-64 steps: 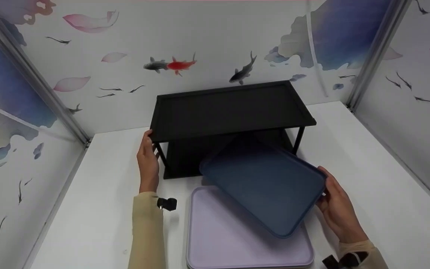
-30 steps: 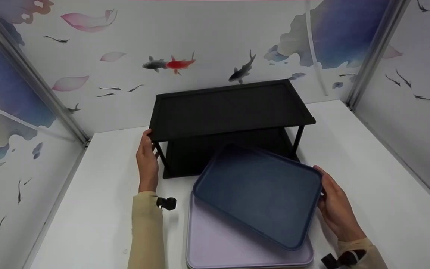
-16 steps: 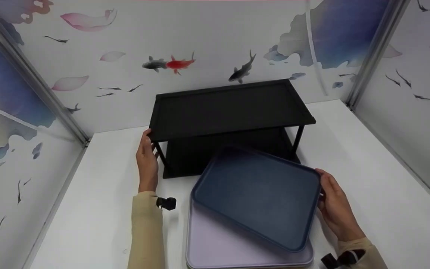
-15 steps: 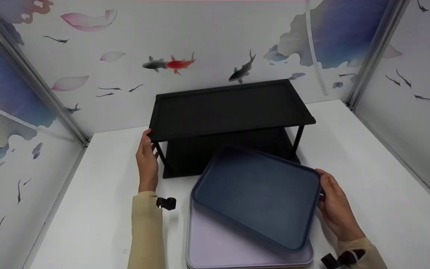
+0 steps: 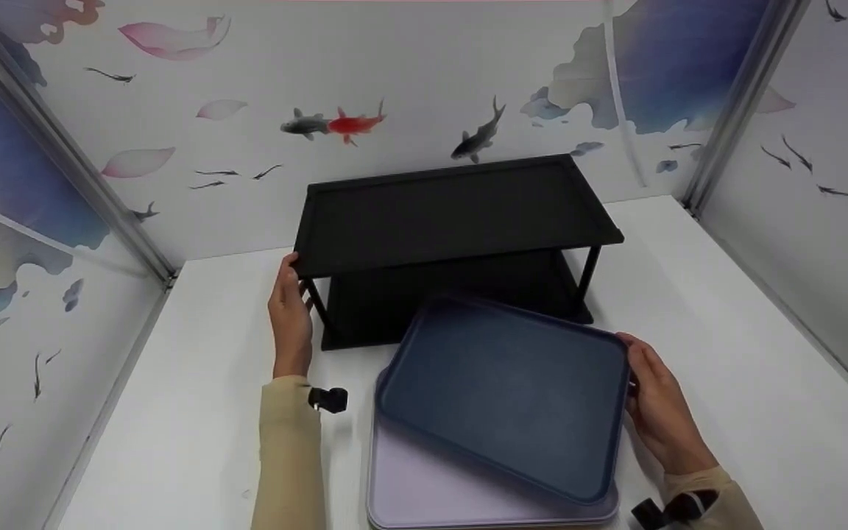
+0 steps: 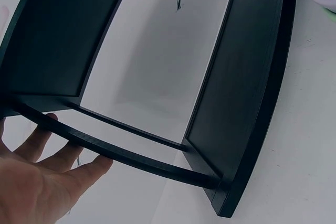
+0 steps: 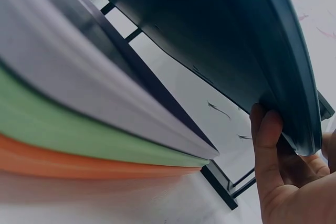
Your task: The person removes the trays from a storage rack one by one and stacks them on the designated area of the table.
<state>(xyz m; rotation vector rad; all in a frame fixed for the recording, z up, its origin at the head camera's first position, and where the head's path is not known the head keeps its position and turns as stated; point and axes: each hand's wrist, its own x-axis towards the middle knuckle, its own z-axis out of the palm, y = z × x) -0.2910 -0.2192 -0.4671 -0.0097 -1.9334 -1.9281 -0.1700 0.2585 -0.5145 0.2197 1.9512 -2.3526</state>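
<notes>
A dark blue tray (image 5: 505, 397) is tilted over a lavender tray (image 5: 424, 478), its far corner close to the front of a black two-tier rack (image 5: 453, 217). My right hand (image 5: 663, 408) grips the blue tray at its right edge, fingers underneath and thumb at the rim in the right wrist view. There the blue tray's underside shows raised above the stack. My left hand (image 5: 291, 316) holds the rack at its left front corner, with fingers (image 6: 86, 174) behind the slim post (image 6: 131, 158).
Below the lavender tray lie a green tray (image 7: 105, 145) and an orange tray (image 7: 105, 167), stacked on the white table (image 5: 188, 412). Walls printed with fish and petals (image 5: 409, 73) enclose the table at the back and both sides.
The blue tray has come out from between the rack's tiers toward me and turned a little, lying further over the lavender tray. My right hand moved slightly left with it; my left hand stayed put.
</notes>
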